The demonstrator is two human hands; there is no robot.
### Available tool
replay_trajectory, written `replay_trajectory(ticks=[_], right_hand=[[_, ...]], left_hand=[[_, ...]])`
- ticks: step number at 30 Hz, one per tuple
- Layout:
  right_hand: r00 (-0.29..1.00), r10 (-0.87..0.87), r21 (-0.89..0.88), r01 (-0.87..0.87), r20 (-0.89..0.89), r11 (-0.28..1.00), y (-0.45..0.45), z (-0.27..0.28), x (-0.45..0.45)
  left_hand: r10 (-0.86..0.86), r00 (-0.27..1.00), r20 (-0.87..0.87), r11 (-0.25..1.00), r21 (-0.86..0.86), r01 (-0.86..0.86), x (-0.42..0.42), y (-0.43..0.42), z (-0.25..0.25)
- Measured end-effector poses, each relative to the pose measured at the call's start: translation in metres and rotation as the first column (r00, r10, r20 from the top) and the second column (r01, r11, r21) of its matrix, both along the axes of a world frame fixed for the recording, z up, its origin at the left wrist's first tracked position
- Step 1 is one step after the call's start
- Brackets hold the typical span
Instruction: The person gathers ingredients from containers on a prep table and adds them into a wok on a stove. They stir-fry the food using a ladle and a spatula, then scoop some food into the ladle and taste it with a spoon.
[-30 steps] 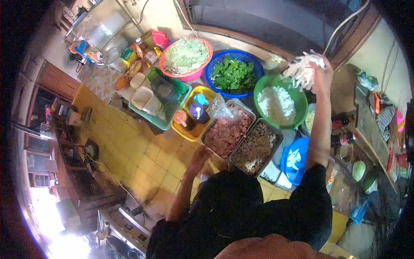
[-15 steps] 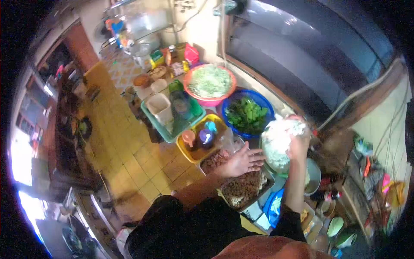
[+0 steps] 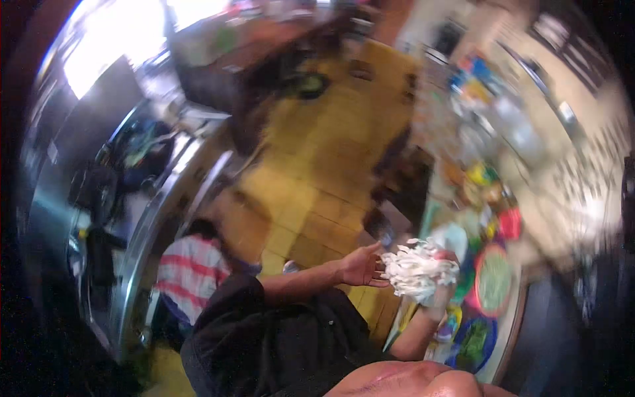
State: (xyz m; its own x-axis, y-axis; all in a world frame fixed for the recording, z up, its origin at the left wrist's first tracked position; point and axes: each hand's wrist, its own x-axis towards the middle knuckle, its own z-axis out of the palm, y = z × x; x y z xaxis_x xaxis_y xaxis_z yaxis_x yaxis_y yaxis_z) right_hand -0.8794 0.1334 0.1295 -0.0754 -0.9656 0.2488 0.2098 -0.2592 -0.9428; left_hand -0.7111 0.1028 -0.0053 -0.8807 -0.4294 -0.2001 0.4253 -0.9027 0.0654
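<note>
My right hand (image 3: 444, 288) holds up a heaped clump of thin white strips (image 3: 415, 268), whose exact kind I cannot make out. Most of that hand is behind the clump. At the clump's left side is my left hand (image 3: 362, 266), fingers apart. Its fingertips come close to the strips; I cannot tell whether they touch. Both hands are in front of my body, over the yellow tiled floor and the near end of the counter.
Along the counter at right are a red basin (image 3: 492, 281) of pale green shreds and a blue basin (image 3: 473, 344) of leafy greens, both blurred. A person in a red and white striped garment (image 3: 193, 272) is low at my left. Yellow floor tiles (image 3: 311, 159) stretch ahead.
My view has swung left, away from the counter. My right hand has lifted the white strips from the bowl's place, and my left hand has come from above the brown-filled tray to beside them.
</note>
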Motion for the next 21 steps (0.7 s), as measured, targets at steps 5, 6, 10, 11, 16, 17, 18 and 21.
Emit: replay_trajectory(ticks=[5, 6, 10, 11, 16, 17, 18, 21], right_hand=[[0.919, 0.357, -0.072, -0.373, -0.169, 0.925, -0.182, -0.038, 0.243], [0.851, 0.517, -0.107, -0.524, -0.091, 0.845, -0.120, 0.004, 0.126], [0.613, 0.790, -0.090, -0.785, 0.029, 0.613, -0.172, 0.051, 0.232], [0.552, 0.832, -0.088, -0.827, 0.062, 0.555, -0.178, 0.062, 0.270], [0.194, 0.916, -0.049, -0.973, 0.351, 0.225, -0.271, 0.079, 0.558], [0.133, 0.911, -0.074, -0.982, 0.391, 0.176, -0.275, 0.098, 0.599], [0.102, 0.911, -0.109, -0.981, 0.400, 0.158, -0.275, 0.120, 0.637], [0.247, 0.921, -0.102, -0.952, 0.300, 0.289, -0.236, 0.172, 0.742]], left_hand=[[0.493, 0.870, 0.008, 0.869, 0.052, -0.492, 0.227, -0.095, -0.067], [0.538, 0.842, 0.043, 0.843, -0.018, -0.538, 0.126, -0.022, -0.015], [0.826, 0.537, -0.168, 0.518, -0.149, -0.843, 0.191, 0.001, 0.016], [0.878, 0.439, -0.190, 0.416, -0.152, -0.897, 0.208, 0.015, 0.031], [0.980, 0.024, -0.196, 0.000, -0.119, -0.993, 0.380, -0.023, 0.003], [0.982, -0.073, -0.174, -0.096, -0.132, -0.987, 0.392, -0.014, 0.007], [0.972, -0.172, -0.159, -0.196, -0.154, -0.968, 0.401, -0.006, 0.016], [0.881, -0.461, -0.110, -0.471, -0.105, -0.876, 0.413, 0.029, 0.003]])
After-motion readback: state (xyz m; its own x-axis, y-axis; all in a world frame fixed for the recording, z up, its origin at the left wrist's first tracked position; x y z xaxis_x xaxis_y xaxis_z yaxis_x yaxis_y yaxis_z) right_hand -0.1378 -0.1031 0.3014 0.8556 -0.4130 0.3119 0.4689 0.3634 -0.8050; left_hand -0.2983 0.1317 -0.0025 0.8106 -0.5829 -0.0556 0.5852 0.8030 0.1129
